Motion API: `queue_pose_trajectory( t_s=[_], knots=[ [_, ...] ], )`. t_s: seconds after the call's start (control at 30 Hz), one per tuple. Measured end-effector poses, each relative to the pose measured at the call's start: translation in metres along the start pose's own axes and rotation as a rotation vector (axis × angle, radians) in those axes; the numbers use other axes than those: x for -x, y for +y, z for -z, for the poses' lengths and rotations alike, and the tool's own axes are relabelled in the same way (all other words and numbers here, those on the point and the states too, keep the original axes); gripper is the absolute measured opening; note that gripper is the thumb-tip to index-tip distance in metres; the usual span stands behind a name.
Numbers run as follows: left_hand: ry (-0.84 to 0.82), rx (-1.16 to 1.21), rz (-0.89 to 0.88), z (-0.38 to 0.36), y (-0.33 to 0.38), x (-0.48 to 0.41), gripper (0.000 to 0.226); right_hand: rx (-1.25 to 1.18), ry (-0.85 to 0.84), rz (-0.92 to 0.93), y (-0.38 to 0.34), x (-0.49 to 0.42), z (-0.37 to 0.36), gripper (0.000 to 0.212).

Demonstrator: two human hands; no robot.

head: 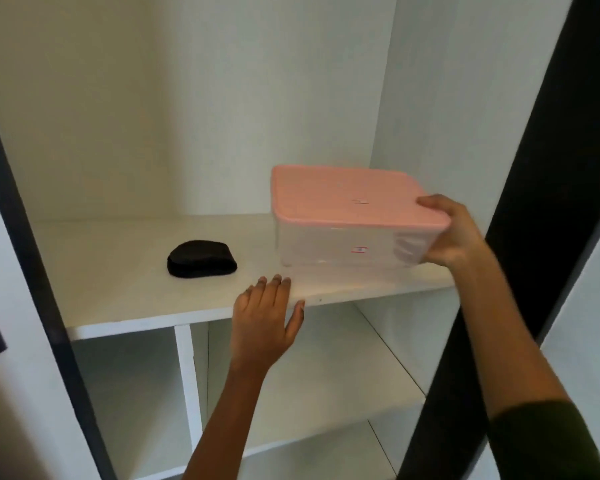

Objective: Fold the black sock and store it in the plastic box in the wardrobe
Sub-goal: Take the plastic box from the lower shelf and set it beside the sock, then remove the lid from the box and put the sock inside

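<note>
Sock (201,258) looks folded already: a compact black bundle lying on the wardrobe shelf (125,299), left of the box (340,247) and apart from it. So fold is prob done; storing isn't. Box sits on the same shelf toward the right, pink lid (347,199) on, clear body looks empty as far as I can see. Right hand (454,233) grips the box's near-right corner, fingers over the lid edge, thumb side hidden. Left hand (267,317) is open, fingers spread, tips resting at the shelf's near edge btw sock and box, holding nothing. Left to do: lid off, sock in, lid back on. Box's far side and lid catches can't be made out; lower shelves partly cut off.
</note>
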State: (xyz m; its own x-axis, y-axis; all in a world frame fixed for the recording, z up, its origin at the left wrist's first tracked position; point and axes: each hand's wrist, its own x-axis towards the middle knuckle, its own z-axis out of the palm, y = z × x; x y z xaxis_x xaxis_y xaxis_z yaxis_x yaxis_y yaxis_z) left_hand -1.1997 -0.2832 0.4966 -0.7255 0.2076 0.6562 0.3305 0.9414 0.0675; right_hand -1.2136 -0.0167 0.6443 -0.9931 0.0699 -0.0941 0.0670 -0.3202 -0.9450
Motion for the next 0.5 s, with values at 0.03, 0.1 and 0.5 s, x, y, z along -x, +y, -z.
queue_pose_trajectory(
  t_s=[0.03, 0.1, 0.5],
  knots=[
    [-0.006, 0.014, -0.005, 0.000, -0.002, -0.002, 0.048, 0.062, 0.034, -0.054, -0.001, -0.014, -0.011, 0.054],
    [-0.033, 0.040, 0.003, 0.001, -0.002, -0.003, 0.058, 0.128, 0.093, -0.120, 0.003, -0.045, -0.022, 0.025],
    [0.282, 0.441, 0.420, 0.016, 0.021, -0.023, 0.043, 0.945, 0.113, 0.197, -0.003, -0.112, -0.017, 0.050]
  ],
)
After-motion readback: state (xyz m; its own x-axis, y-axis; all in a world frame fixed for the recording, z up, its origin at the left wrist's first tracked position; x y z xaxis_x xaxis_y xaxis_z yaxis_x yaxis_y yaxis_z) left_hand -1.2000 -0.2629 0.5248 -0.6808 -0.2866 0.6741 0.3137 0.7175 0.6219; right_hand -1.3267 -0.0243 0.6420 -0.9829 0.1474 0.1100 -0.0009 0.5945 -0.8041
